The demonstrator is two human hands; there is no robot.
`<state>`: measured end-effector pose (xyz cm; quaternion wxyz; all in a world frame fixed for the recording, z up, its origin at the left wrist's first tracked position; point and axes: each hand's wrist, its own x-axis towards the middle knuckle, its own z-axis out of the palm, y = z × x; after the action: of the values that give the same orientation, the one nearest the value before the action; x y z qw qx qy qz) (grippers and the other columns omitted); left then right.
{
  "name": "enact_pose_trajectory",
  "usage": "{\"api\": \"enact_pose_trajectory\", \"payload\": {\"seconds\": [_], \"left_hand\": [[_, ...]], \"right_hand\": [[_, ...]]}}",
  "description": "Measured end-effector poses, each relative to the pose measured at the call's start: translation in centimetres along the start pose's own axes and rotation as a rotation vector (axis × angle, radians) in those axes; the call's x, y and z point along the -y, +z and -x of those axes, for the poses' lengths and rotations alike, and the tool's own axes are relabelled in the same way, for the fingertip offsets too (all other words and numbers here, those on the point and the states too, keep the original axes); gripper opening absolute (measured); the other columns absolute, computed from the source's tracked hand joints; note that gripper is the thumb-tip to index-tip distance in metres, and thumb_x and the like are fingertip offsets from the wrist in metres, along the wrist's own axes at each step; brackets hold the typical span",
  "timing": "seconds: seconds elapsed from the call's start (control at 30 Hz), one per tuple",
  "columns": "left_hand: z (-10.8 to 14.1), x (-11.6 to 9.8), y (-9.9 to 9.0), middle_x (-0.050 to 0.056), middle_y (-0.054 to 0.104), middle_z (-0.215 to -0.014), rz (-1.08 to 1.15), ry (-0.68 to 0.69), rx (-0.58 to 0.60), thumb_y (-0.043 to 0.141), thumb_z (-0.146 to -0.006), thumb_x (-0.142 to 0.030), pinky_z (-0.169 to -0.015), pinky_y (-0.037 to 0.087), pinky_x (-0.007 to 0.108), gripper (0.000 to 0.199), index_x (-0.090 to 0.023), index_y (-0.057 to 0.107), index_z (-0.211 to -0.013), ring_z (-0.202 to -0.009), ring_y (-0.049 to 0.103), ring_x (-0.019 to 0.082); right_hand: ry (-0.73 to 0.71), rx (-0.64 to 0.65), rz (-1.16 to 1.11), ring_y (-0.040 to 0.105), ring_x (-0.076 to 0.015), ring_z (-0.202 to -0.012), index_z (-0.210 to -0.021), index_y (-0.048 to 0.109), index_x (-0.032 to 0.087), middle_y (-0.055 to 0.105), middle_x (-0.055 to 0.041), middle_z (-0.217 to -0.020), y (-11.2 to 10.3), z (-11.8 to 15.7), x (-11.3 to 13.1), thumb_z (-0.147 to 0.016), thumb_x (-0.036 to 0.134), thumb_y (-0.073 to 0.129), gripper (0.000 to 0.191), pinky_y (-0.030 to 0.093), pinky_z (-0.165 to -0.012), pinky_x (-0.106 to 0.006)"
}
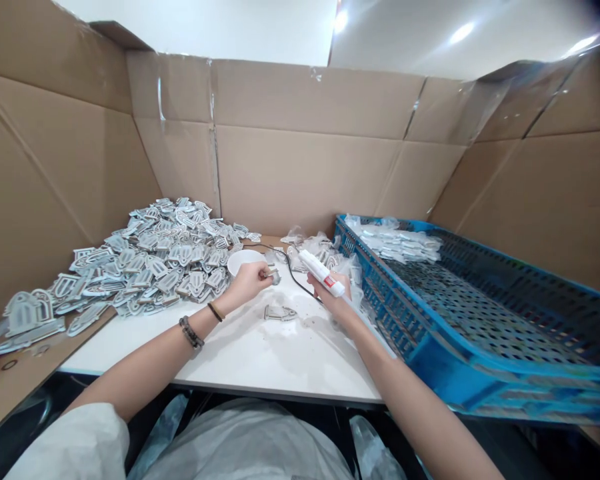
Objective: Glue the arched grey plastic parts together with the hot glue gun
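My left hand (pixel 253 281) is closed in a pinch on a small grey piece (pixel 275 277), partly hidden by the fingers. It is beside a white bowl (pixel 245 259). My right hand (pixel 333 293) is wrapped round a white handheld tool (pixel 322 272) with a red label, its far end tilted up and to the left. A thin black cord (pixel 294 273) runs across the table toward the right hand; where it ends is hidden. Between my forearms, one flat grey-white slotted piece (pixel 280 313) with a pointed end lies on the white table (pixel 240 360).
A large heap of similar slotted pieces (pixel 175 257) covers the left side. Clear plastic bags (pixel 350 270) with pieces lie at the right back. A blue crate (pixel 430 347) on the right holds stacked white packets (pixel 400 241). Cardboard walls (pixel 305 160) surround the table.
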<state>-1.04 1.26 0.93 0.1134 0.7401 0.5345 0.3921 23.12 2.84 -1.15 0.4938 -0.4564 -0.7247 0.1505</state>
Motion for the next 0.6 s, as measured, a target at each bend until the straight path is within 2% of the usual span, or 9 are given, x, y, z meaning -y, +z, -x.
{"api": "enact_pose_trajectory", "payload": {"seconds": [0.13,0.23,0.33,0.47,0.6], "left_hand": [[-0.7,0.8,0.1,0.001,0.063,-0.069,0.145,0.026,-0.096,0.065,-0.079,-0.033,-0.06,0.044,0.024,0.017,-0.016,0.062,-0.074,-0.066,0.058,0.015],[-0.8,1.2,0.7,0.005,0.069,-0.083,0.456,-0.054,-0.065,0.068,-0.079,-0.043,-0.066,0.054,0.027,0.03,-0.016,0.063,-0.091,-0.073,0.066,0.017],[-0.9,1.4,1.2,0.004,0.068,-0.078,0.687,-0.148,-0.027,0.077,-0.073,-0.051,-0.064,0.058,0.03,0.048,-0.014,0.059,-0.098,-0.068,0.069,0.018],[-1.0,1.5,1.2,0.004,0.071,-0.078,0.704,-0.173,-0.072,0.082,-0.07,-0.049,-0.057,0.056,0.026,0.057,-0.012,0.06,-0.107,-0.06,0.069,0.017],[-0.9,1.3,1.1,0.004,0.073,-0.078,0.638,-0.101,-0.055,0.078,-0.075,-0.048,-0.057,0.054,0.024,0.053,-0.012,0.064,-0.111,-0.058,0.068,0.015]], "right_hand": [[0.002,0.025,-0.022,0.052,-0.0168,-0.049,-0.059,0.058,0.021,0.057,-0.0036,-0.052,-0.1,0.0,0.1,-0.083,0.061,0.054,0.047,0.037,-0.048,-0.027],[0.021,0.065,-0.064,0.051,-0.0157,-0.047,-0.059,0.056,0.021,0.057,-0.0022,-0.051,0.0,0.1,-0.1,-0.083,0.06,0.055,0.045,0.037,-0.048,-0.027],[0.017,0.118,-0.085,0.049,-0.0147,-0.045,-0.058,0.054,0.022,0.056,-0.0016,-0.051,0.1,0.2,-0.1,-0.082,0.058,0.057,0.043,0.036,-0.047,-0.026],[-0.088,0.186,-0.06,0.048,-0.0149,-0.048,-0.056,0.05,0.022,0.054,-0.0017,-0.05,0.1,0.1,0.1,-0.08,0.057,0.058,0.043,0.036,-0.048,-0.026],[-0.136,0.203,-0.057,0.048,-0.0142,-0.049,-0.056,0.049,0.021,0.053,-0.0017,-0.051,0.2,0.1,0.3,-0.082,0.055,0.058,0.044,0.036,-0.05,-0.026]]}}
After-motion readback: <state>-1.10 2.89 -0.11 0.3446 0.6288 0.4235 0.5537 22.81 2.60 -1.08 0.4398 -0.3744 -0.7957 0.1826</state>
